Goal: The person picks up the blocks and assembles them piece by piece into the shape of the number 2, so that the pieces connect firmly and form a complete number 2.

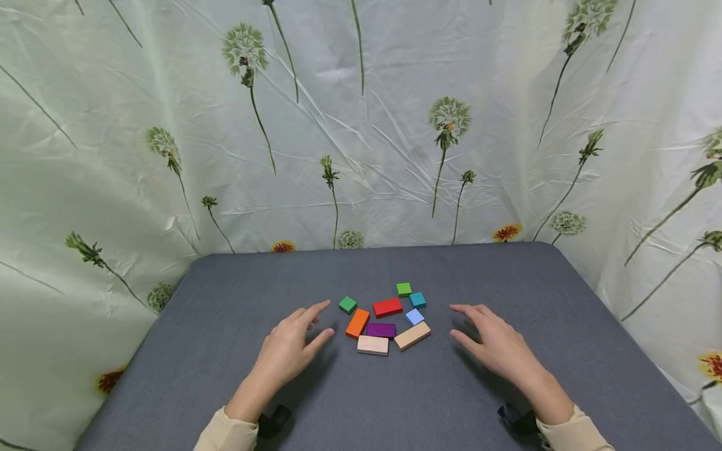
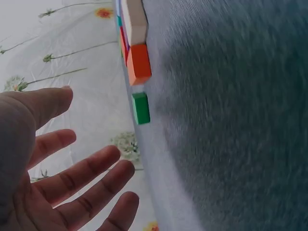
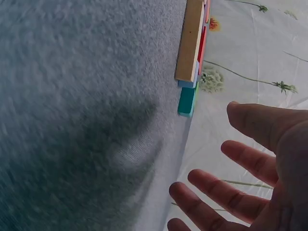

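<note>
Several small coloured blocks lie grouped on the grey table. To the left are a dark green block [image 1: 348, 305] and an orange block [image 1: 358, 323]. A red block [image 1: 387, 307] and a purple block [image 1: 380, 331] lie in the middle, a pale pink block [image 1: 373, 345] nearest the front. At the right are a tan block [image 1: 412, 336], a light blue block [image 1: 414, 317], a teal block [image 1: 418, 300] and a bright green block [image 1: 403, 289]. My left hand [image 1: 287, 347] hovers left of the group, fingers spread, holding nothing. Opposite it, my right hand [image 1: 496, 344] hovers with spread fingers, also holding nothing.
The table [image 1: 254, 282] carries a grey cloth surface. A white curtain [image 1: 383, 125] printed with dandelions hangs behind its far edge and along both sides. Dark straps [image 1: 274, 421] circle the wrists below light sleeves [image 1: 228, 432].
</note>
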The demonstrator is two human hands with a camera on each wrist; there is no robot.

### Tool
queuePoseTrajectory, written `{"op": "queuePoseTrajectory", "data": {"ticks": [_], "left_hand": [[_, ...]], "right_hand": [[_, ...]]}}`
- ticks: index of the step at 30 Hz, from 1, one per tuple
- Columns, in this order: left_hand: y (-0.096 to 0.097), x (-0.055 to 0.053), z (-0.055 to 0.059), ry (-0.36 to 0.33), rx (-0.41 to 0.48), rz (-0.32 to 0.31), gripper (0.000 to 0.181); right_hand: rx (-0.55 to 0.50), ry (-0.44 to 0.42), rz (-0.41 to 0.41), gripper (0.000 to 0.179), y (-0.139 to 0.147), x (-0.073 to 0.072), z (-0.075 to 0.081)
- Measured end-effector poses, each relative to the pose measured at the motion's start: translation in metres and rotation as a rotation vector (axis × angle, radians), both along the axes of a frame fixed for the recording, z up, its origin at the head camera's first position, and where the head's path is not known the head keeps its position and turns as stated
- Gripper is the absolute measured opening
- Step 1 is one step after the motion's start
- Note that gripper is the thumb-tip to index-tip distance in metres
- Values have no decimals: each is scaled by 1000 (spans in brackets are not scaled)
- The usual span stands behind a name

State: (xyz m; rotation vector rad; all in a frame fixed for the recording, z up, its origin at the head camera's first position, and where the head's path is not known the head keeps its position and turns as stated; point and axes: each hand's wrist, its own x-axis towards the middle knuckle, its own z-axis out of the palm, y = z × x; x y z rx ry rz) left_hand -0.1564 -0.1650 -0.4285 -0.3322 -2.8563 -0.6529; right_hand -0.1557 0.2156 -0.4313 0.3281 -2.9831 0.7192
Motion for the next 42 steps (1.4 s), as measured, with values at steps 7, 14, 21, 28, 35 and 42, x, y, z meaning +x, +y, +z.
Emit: {"op": "queuePoseTrajectory", "data": {"ticks": [7,14,21,28,35,42], "left_hand": [[3,-1,-4,-57,52,-47,51],[7,-4,-8,-104,73,-83,44],[9,-6,-14,-127,83,-129,41],[12,-8,-19,-133,98,-163,35],[16,-11,-23,-155,94,-204,32],[19,-14,-27,-195,122,-217,35]], "right_hand": [[-43,-45,30,49,0,0,-3],[-72,-61,66,47,1,-5,-7],[-81,-51,101,45,0,-12,-12],[-93,-45,123,42,-2,-17,-17],[-115,-82,146,42,-2,-24,-19],[-132,-95,171,42,-5,-28,-20]]}}
